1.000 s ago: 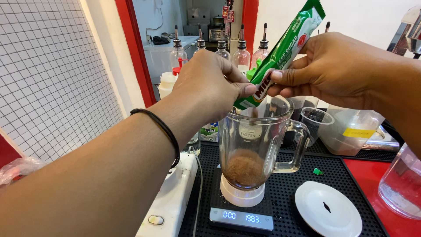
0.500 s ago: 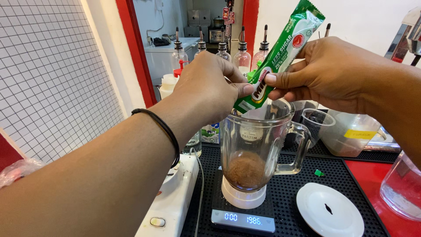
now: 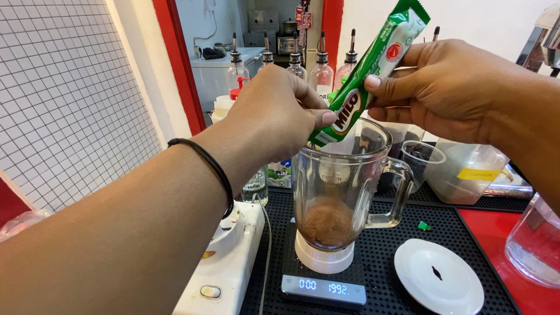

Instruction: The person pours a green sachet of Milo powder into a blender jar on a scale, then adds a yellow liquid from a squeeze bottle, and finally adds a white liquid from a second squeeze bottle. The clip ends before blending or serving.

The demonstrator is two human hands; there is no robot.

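Both my hands hold a long green powder sachet (image 3: 373,64) tilted mouth-down over a glass blender jug (image 3: 344,192). My left hand (image 3: 274,114), with a black band on the wrist, pinches the sachet's lower end at the jug's rim. My right hand (image 3: 449,87) grips the sachet's upper half. Brown powder (image 3: 328,221) lies in a heap at the bottom of the jug. The jug stands on a small digital scale (image 3: 324,289) with a lit display.
A black dotted mat (image 3: 385,233) covers the counter. A white round lid (image 3: 438,277) lies at the right front, clear plastic containers (image 3: 466,172) behind it, a glass vessel (image 3: 536,245) at the right edge. A white blender base (image 3: 224,262) sits left. Pour-spout bottles (image 3: 324,64) line the back.
The sachet has been tipped a little steeper and my hands have shifted slightly along it. The scale's reading has gone up as more powder fell into the jug.
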